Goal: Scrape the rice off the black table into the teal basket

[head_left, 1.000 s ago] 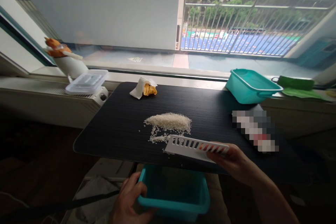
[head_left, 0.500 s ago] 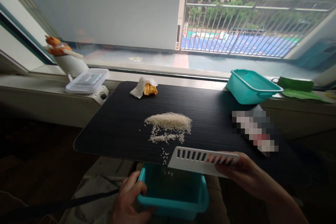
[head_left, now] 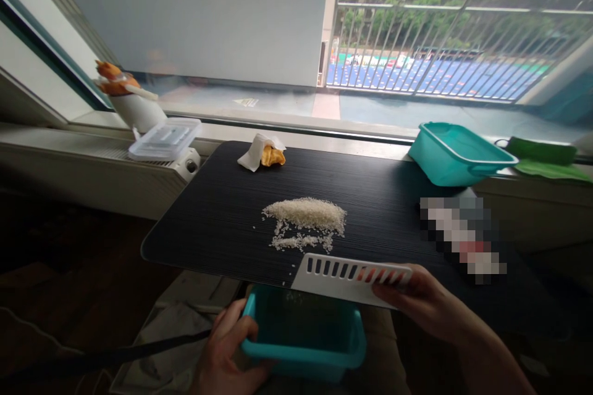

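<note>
Two hands are working at the near edge of the table (head_left: 222, 222). The right hand (head_left: 419, 299) is gripping a white slotted scraper (head_left: 345, 273) by its right end, fingers closed around it, and is holding its blade at the table's front edge, just over the teal bin below. A second ago that scraper was lying further in, touching the loose grains; half a second ago it was at the lip with a few grains falling off, and now it is sitting back on the edge. The left hand (head_left: 229, 352) is clasping the teal bin (head_left: 303, 336) by its near left corner, keeping it under the table edge as before; a few pale grains are showing inside. So one small strip of rice seems to have gone over into the bin, while most of it is still lying on the table.

The rice pile (head_left: 306, 217) is sitting mid-table, a thin scattered line of grains trailing just in front of it. Further off, a crumpled tissue (head_left: 259, 153) is lying near the window, and a second teal tub (head_left: 456, 153) is resting at the far right corner.
</note>
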{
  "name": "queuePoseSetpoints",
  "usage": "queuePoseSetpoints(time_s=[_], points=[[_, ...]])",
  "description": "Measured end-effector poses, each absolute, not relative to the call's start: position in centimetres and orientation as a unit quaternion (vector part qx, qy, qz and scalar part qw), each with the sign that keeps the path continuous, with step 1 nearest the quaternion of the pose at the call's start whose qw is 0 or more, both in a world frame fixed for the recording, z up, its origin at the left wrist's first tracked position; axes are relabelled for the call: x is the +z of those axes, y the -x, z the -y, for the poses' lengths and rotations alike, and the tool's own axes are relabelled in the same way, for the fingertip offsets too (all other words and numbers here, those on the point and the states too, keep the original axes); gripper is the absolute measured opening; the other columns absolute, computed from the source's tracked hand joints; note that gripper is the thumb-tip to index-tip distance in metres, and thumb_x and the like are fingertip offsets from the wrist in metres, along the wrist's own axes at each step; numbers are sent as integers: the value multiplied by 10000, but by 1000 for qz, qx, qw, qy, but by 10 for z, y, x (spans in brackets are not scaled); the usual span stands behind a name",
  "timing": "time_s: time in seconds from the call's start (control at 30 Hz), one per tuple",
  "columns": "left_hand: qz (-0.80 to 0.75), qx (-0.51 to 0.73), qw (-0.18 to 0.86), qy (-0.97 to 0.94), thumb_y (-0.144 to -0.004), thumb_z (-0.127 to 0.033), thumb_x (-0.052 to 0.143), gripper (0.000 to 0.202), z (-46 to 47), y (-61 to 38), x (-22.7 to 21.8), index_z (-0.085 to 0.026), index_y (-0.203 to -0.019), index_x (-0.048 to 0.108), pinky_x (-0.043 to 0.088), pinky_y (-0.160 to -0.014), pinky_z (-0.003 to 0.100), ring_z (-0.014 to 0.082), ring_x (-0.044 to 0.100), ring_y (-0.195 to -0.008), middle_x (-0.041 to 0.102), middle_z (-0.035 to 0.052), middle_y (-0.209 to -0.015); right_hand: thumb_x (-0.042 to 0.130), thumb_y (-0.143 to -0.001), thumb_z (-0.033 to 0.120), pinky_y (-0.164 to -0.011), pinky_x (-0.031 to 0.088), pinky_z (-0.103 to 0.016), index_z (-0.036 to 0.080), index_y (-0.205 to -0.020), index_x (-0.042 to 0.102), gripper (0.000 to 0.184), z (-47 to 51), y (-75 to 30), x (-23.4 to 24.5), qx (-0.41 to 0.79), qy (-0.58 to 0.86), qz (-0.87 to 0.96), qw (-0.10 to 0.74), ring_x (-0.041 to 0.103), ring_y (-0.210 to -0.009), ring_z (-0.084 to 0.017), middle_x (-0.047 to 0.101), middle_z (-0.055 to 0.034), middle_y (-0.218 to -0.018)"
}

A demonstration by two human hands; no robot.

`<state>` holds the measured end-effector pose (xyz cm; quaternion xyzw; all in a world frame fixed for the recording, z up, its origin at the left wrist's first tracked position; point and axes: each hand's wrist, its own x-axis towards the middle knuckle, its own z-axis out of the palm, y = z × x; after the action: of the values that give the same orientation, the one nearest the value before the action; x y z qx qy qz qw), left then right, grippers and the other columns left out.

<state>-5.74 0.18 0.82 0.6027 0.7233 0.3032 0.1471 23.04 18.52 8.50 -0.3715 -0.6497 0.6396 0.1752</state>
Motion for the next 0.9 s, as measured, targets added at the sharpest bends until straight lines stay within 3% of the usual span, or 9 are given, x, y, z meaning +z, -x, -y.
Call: queuePoseSetpoints(time_s=[0.3, 0.43, 0.63, 0.77, 0.9], points=[[-740, 304, 157, -579, -558, -117, 723, 230, -2, 58, 7, -224, -644, 539, 532, -792, 300, 235, 630, -971, 640, 41, -1107, 716, -821, 464, -830, 613, -400, 245, -1006, 807, 301, -179, -265, 87, 591, 460, 628, 211, 744, -948, -332, 806, -70, -999], [-735, 314, 151, -582, -558, -120, 724, 234, -4, 54, 8, -224, -622, 525, 529, -765, 276, 218, 641, -926, 654, 27, -1061, 719, -829, 433, -755, 628, -362, 237, -985, 809, 266, -172, -264, 85, 605, 448, 630, 192, 758, -876, -305, 812, -69, -952], [-728, 316, 130, -594, -567, -165, 739, 215, -4, 56, 9, -222, -627, 541, 529, -775, 292, 237, 642, -936, 660, 44, -1061, 671, -873, 410, -786, 602, -344, 198, -1027, 790, 288, -187, -224, 83, 570, 412, 672, 233, 740, -911, -292, 804, -63, -987], [-715, 319, 127, -608, -585, -161, 735, 205, 0, 63, 8, -222, -633, 545, 534, -762, 285, 234, 652, -932, 665, 46, -1058, 612, -917, 403, -775, 595, -331, 179, -1095, 762, 324, -189, -197, 84, 587, 369, 695, 193, 733, -893, -272, 796, -56, -1000], [-725, 344, 123, -584, -589, -182, 726, 207, 5, 68, 4, -220, -643, 529, 530, -807, 304, 230, 643, -941, 655, 40, -1063, 592, -925, 412, -733, 597, -308, 179, -1046, 771, 318, -180, -186, 90, 598, 334, 713, 152, 728, -835, -253, 794, -42, -943]])
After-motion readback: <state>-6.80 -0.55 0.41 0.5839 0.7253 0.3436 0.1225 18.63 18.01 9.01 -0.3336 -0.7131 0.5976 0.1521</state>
